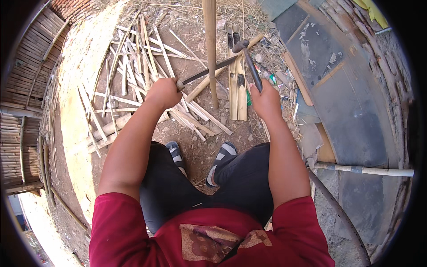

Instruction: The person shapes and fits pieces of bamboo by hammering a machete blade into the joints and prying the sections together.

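My left hand (164,94) is wrapped round the handle of a machete (195,77), whose dark blade points away to the right. The blade crosses an upright bamboo pole (209,35); I cannot tell whether it bites into it. In my right hand (267,100) is a hammer (253,66), gripped by its dark handle. Its head is close to the blade's far end, and whether they touch is unclear. Beneath the blade a round bamboo length (199,90) lies slantwise. Just beyond my hands rest split bamboo halves (241,100), hollow side up.
A loose heap of bamboo strips (144,62) covers the ground ahead to the left. Dark sheet panels (338,89) lie along the right, beside a pale pipe (378,171) and a dark curved hose (340,211). A slatted bamboo wall (29,62) stands far left.
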{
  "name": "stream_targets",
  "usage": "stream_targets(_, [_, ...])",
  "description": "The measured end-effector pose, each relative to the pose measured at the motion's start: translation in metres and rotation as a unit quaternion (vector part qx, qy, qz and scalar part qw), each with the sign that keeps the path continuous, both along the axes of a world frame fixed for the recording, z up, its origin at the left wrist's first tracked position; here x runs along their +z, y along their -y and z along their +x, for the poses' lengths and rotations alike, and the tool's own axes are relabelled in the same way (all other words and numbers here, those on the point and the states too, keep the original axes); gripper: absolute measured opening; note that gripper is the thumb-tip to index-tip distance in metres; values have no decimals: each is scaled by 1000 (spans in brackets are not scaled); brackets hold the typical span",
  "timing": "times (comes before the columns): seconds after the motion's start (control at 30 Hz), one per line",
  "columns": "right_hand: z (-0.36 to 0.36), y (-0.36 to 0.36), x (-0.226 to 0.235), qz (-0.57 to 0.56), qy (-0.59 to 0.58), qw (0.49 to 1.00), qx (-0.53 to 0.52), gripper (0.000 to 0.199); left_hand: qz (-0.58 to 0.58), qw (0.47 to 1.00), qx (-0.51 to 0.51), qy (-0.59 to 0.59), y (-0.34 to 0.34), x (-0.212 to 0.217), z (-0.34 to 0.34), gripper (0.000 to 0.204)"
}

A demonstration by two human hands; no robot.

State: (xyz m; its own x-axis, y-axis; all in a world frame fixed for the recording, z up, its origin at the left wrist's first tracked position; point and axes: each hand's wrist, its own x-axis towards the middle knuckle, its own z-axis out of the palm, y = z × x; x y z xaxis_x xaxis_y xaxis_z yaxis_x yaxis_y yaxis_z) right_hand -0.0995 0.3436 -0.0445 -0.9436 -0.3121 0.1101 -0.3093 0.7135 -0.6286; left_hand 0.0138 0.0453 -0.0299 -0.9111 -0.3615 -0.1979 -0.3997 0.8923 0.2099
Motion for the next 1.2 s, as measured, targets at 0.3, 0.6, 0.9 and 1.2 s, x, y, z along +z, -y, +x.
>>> stream_targets(0.3, [13,5,-1,73,9,997,8,28,-1,1000,-13,-4,-2,2,-1,28])
stream_targets(0.6, [17,13,11,35,-5,999,-29,24,5,998,8,62,-6,9,-3,35])
stream_targets(0.9, [24,13,29,-176,-66,981,-53,23,-5,1000,-13,-10,3,-6,4,28])
stream_targets(1.2, [14,10,14,-68,-13,997,-41,29,-15,998,6,53,2,-3,2,33])
